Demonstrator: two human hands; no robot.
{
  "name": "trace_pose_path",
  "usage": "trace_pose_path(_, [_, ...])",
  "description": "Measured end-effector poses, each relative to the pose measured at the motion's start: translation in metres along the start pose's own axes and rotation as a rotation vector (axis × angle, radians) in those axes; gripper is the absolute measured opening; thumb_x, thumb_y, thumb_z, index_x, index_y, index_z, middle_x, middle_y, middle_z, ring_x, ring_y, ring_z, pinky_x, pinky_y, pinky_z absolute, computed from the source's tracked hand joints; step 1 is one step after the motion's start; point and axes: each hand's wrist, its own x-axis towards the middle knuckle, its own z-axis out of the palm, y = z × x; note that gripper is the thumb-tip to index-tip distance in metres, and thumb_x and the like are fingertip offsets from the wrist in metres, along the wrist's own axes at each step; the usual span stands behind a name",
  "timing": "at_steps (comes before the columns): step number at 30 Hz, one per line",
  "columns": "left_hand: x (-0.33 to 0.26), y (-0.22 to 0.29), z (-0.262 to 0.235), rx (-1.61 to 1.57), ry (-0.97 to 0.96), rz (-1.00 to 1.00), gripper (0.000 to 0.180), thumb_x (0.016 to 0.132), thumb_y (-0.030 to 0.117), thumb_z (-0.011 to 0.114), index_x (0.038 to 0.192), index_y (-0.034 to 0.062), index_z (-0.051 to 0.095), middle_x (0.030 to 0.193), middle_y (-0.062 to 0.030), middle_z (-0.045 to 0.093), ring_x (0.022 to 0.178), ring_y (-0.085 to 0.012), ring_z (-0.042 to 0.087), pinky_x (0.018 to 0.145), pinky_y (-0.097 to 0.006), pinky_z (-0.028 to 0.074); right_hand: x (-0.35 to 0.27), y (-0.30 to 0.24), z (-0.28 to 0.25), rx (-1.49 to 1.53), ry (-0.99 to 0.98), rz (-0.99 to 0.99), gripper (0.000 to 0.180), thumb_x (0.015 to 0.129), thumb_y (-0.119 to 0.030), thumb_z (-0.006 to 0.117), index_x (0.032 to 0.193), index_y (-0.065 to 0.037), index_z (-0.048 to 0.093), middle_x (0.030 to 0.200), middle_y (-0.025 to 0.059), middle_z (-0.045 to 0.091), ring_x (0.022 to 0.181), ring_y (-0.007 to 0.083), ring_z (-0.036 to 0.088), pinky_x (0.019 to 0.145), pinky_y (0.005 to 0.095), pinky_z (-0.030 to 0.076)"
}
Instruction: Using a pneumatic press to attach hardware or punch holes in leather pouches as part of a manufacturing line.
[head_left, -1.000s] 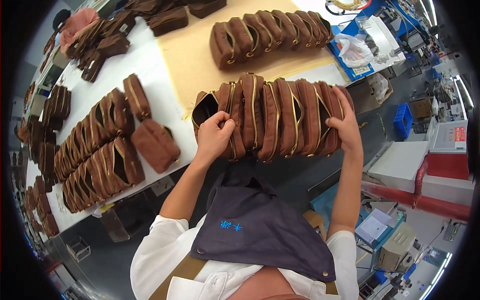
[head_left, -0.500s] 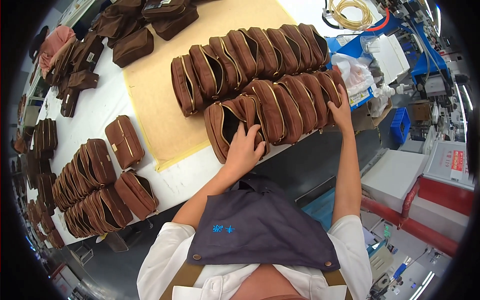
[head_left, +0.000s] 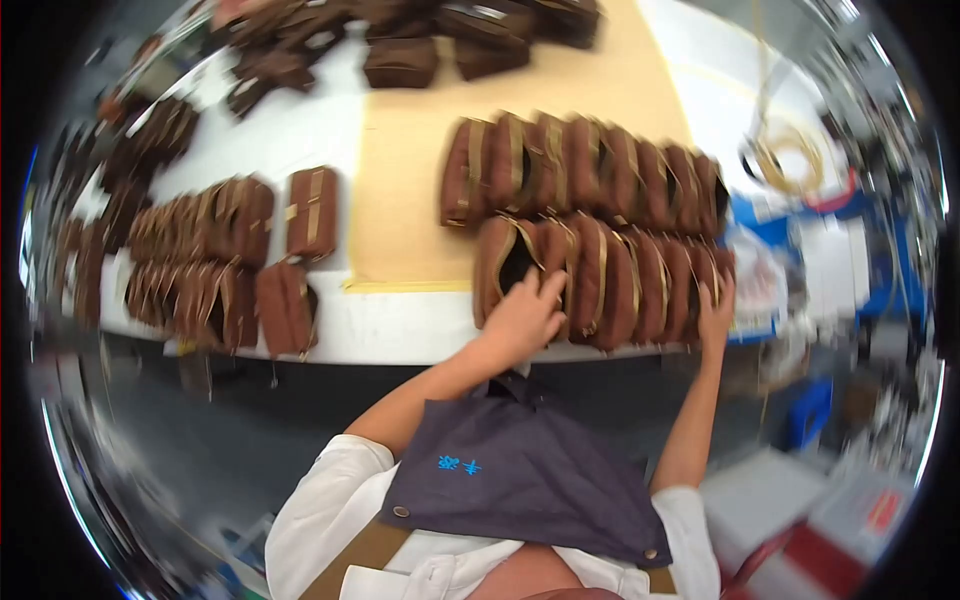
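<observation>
Two rows of brown zippered pouches stand on edge across the table, several with their tops unzipped. My left hand (head_left: 524,318) rests on the leftmost pouch (head_left: 490,262) of the near row, its fingers spread beside the gaping mouth. At the other end of that row, my right hand (head_left: 716,312) curls around the last pouch (head_left: 722,264), thumb on one side and fingers on the other. Between my hands the pouches stand packed side by side. Directly behind sits the far row (head_left: 575,165), which neither hand touches.
More brown pouches (head_left: 195,220) stand in two rows at the left, with single pouches (head_left: 312,212) beside them. Dark brown pouches (head_left: 400,62) lie heaped at the back. A tan sheet (head_left: 405,180) covers part of the white table (head_left: 400,325). Coiled tubing (head_left: 790,160) lies at the far right.
The whole view has turned, so the table edge now runs nearly level and the rows appear further right. Both hands stay at the same ends of the near row.
</observation>
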Motion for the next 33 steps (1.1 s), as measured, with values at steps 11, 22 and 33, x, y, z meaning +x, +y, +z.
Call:
trace_pose_path(11, [-0.118, -0.006, -0.023, -0.362, 0.301, -0.241, 0.023, 0.088, 0.012, 0.06, 0.11, 0.0044, 0.063, 0.094, -0.0098, 0.068, 0.084, -0.0239, 0.066, 0.078, -0.034, 0.052, -0.066, -0.17, 0.054, 0.352, 0.147, -0.238, 0.04, 0.093, -0.001, 0.051, 0.133, 0.002, 0.046, 0.12, 0.0135, 0.058, 0.11, 0.0214, 0.056, 0.097, 0.0321, 0.043])
trace_pose_path(22, [-0.255, -0.112, -0.162, -0.308, 0.44, -0.586, 0.027, 0.088, 0.011, 0.061, 0.113, 0.0026, 0.063, 0.098, -0.0107, 0.069, 0.081, -0.0157, 0.066, 0.074, -0.028, 0.052, -0.19, -0.315, 0.228, 0.413, -1.238, -0.092, 0.042, 0.091, -0.006, 0.057, 0.132, -0.002, 0.047, 0.118, 0.0096, 0.058, 0.102, 0.0166, 0.059, 0.088, 0.028, 0.047])
trace_pose_path(33, [-0.332, -0.266, -0.31, -0.918, 0.57, -0.566, 0.016, 0.09, 0.007, 0.06, 0.104, 0.0008, 0.066, 0.093, -0.0012, 0.069, 0.077, -0.0049, 0.059, 0.071, -0.021, 0.049, -0.281, -0.359, 0.416, 0.357, -0.958, 0.372, 0.035, 0.082, 0.0, 0.053, 0.116, 0.005, 0.049, 0.091, 0.0077, 0.061, 0.076, 0.0128, 0.058, 0.064, 0.0261, 0.048])
